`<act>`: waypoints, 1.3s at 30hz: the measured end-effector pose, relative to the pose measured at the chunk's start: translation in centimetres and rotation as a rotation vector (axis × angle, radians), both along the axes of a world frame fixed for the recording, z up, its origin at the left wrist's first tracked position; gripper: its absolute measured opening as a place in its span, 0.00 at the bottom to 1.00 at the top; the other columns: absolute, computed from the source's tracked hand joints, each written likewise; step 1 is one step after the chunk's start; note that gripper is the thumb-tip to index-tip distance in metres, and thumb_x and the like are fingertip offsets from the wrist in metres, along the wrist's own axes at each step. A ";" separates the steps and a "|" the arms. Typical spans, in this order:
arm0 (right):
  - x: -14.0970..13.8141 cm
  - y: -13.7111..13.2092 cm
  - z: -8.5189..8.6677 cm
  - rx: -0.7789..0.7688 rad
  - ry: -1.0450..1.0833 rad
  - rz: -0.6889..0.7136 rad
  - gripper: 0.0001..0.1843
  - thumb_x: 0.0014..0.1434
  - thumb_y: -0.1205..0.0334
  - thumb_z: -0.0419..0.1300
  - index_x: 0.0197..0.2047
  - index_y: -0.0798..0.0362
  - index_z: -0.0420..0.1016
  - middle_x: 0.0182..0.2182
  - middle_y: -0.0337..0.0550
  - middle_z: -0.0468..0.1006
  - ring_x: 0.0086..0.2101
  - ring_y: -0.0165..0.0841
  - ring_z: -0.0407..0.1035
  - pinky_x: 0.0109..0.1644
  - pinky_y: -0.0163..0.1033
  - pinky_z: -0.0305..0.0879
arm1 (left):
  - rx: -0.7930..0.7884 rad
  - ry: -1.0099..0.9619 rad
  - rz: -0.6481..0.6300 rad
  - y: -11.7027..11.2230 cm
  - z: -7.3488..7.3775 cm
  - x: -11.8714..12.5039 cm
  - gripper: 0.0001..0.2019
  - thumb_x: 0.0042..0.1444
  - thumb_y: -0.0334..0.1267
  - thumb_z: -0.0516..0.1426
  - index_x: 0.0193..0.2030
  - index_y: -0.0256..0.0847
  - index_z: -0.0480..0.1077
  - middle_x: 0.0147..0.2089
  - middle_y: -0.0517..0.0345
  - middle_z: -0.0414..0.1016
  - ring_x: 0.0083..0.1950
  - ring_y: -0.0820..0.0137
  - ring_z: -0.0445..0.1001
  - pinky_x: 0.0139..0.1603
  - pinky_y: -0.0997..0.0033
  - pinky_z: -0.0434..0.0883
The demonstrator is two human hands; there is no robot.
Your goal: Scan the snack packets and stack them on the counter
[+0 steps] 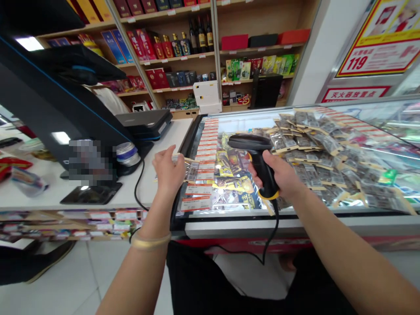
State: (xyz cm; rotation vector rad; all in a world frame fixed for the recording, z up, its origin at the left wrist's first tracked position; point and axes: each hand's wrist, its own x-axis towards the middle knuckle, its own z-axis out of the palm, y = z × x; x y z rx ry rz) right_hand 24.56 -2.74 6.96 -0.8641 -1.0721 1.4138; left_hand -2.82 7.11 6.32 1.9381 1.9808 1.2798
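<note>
My right hand (278, 175) is wrapped round the grip of a black barcode scanner (264, 166) with yellow trim. The scanner's head points left, and its black cord hangs from the base of the grip. My left hand (169, 168), with its fingers bent, holds a small clear packet (191, 169) edged with a tan strip; the hand hides part of it. This packet is over the left edge of the glass-topped freezer (210, 215). A large heap of similar packets (308, 153) covers the glass on the right.
Orange-and-white price labels (206, 164) run down the freezer's left side. On the white counter (164, 144) to the left stand a dark checkout terminal (65, 96), a black printer-like device (144, 121) and a roll of tape (127, 154). Stocked shelves (180, 59) line the back.
</note>
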 end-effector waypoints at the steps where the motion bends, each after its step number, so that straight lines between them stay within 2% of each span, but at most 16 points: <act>1: 1.1 -1.1 0.3 0.008 0.002 -0.040 0.34 0.49 0.31 0.69 0.43 0.54 0.73 0.25 0.37 0.71 0.18 0.26 0.62 0.18 0.33 0.58 | 0.012 -0.020 -0.069 -0.6 0.3 1.1 0.24 0.61 0.40 0.54 0.62 0.38 0.74 0.56 0.41 0.74 0.63 0.52 0.69 0.70 0.49 0.62; 3: 3.3 -3.5 0.6 0.018 0.012 -0.133 0.35 0.47 0.31 0.70 0.43 0.53 0.74 0.25 0.37 0.70 0.18 0.27 0.62 0.18 0.34 0.58 | 0.020 -0.080 -0.216 -2.1 0.6 3.8 0.22 0.60 0.39 0.55 0.61 0.38 0.74 0.55 0.43 0.74 0.58 0.56 0.73 0.67 0.53 0.66; 5: 5.4 -6.0 0.4 0.026 0.018 -0.229 0.35 0.46 0.31 0.71 0.44 0.51 0.75 0.25 0.37 0.70 0.18 0.27 0.61 0.18 0.35 0.58 | 0.003 -0.153 -0.369 -3.8 0.2 6.7 0.20 0.59 0.39 0.57 0.57 0.39 0.76 0.53 0.45 0.75 0.53 0.58 0.75 0.62 0.55 0.70; 8: 7.7 -9.7 -0.6 0.038 0.017 -0.343 0.33 0.49 0.30 0.69 0.45 0.50 0.75 0.25 0.38 0.69 0.18 0.28 0.60 0.18 0.37 0.57 | -0.099 -0.241 -0.582 -6.3 -1.3 11.1 0.14 0.56 0.39 0.62 0.49 0.42 0.79 0.49 0.48 0.77 0.45 0.61 0.76 0.57 0.58 0.72; 11: 9.2 -12.8 -2.4 0.039 0.015 -0.371 0.31 0.53 0.31 0.65 0.46 0.49 0.74 0.26 0.38 0.70 0.18 0.30 0.61 0.18 0.37 0.57 | -0.229 -0.258 -0.684 -8.5 -3.3 14.5 0.11 0.52 0.38 0.66 0.43 0.43 0.79 0.46 0.50 0.78 0.42 0.61 0.77 0.56 0.57 0.72; 14: 9.9 -15.0 -4.2 0.042 0.020 -0.354 0.30 0.57 0.32 0.64 0.47 0.49 0.73 0.27 0.39 0.72 0.19 0.31 0.64 0.20 0.38 0.59 | -0.249 -0.200 -0.663 -9.8 -5.1 16.4 0.16 0.48 0.40 0.69 0.45 0.42 0.78 0.47 0.47 0.77 0.50 0.54 0.76 0.61 0.51 0.69; 17: 9.9 -16.2 -5.7 0.037 0.080 -0.357 0.29 0.58 0.33 0.63 0.48 0.50 0.73 0.28 0.39 0.72 0.19 0.31 0.64 0.22 0.38 0.60 | -0.216 -0.112 -0.572 -10.7 -6.1 17.1 0.23 0.45 0.44 0.71 0.48 0.40 0.77 0.52 0.41 0.75 0.60 0.45 0.72 0.66 0.45 0.64; 22: 9.3 -16.7 -7.5 0.019 0.174 -0.379 0.30 0.57 0.34 0.65 0.48 0.52 0.73 0.27 0.37 0.71 0.19 0.28 0.64 0.22 0.36 0.60 | -0.195 0.095 -0.427 -11.7 -6.4 17.5 0.27 0.47 0.50 0.71 0.50 0.36 0.74 0.59 0.32 0.69 0.65 0.41 0.66 0.68 0.42 0.60; 26: 8.9 -16.9 -9.0 0.015 0.183 -0.371 0.28 0.59 0.36 0.64 0.49 0.52 0.73 0.28 0.38 0.72 0.20 0.28 0.65 0.22 0.35 0.63 | -0.204 0.148 -0.402 -11.8 -6.1 17.7 0.25 0.44 0.49 0.72 0.43 0.39 0.71 0.56 0.35 0.72 0.63 0.42 0.68 0.65 0.43 0.62; 29: 8.4 -17.2 -9.7 0.020 0.181 -0.375 0.25 0.62 0.38 0.62 0.47 0.52 0.73 0.29 0.39 0.73 0.21 0.28 0.64 0.22 0.35 0.63 | -0.258 -0.010 -0.439 -11.5 -6.2 17.4 0.24 0.41 0.44 0.73 0.41 0.43 0.68 0.43 0.48 0.76 0.51 0.51 0.75 0.56 0.51 0.69; 32: 7.7 -17.4 -9.8 0.021 0.201 -0.412 0.25 0.62 0.38 0.62 0.46 0.53 0.73 0.28 0.39 0.73 0.20 0.27 0.63 0.22 0.35 0.61 | -0.303 -0.344 -0.501 -11.2 -6.5 16.8 0.21 0.42 0.41 0.71 0.39 0.44 0.66 0.29 0.63 0.72 0.34 0.65 0.74 0.42 0.64 0.71; 36: 6.8 -17.3 -9.8 0.031 0.209 -0.403 0.27 0.58 0.37 0.65 0.45 0.54 0.74 0.27 0.39 0.73 0.19 0.27 0.64 0.22 0.34 0.60 | -0.257 -0.886 -0.544 -10.9 -6.1 16.0 0.24 0.35 0.40 0.72 0.36 0.42 0.66 0.28 0.68 0.73 0.30 0.73 0.72 0.36 0.72 0.70; 39: 6.3 -17.2 -10.1 0.060 0.188 -0.377 0.26 0.60 0.38 0.64 0.46 0.54 0.74 0.28 0.40 0.74 0.19 0.27 0.65 0.22 0.34 0.60 | -0.300 -1.126 -0.554 -10.9 -5.5 15.7 0.27 0.28 0.40 0.75 0.35 0.41 0.67 0.28 0.67 0.75 0.28 0.75 0.73 0.34 0.74 0.70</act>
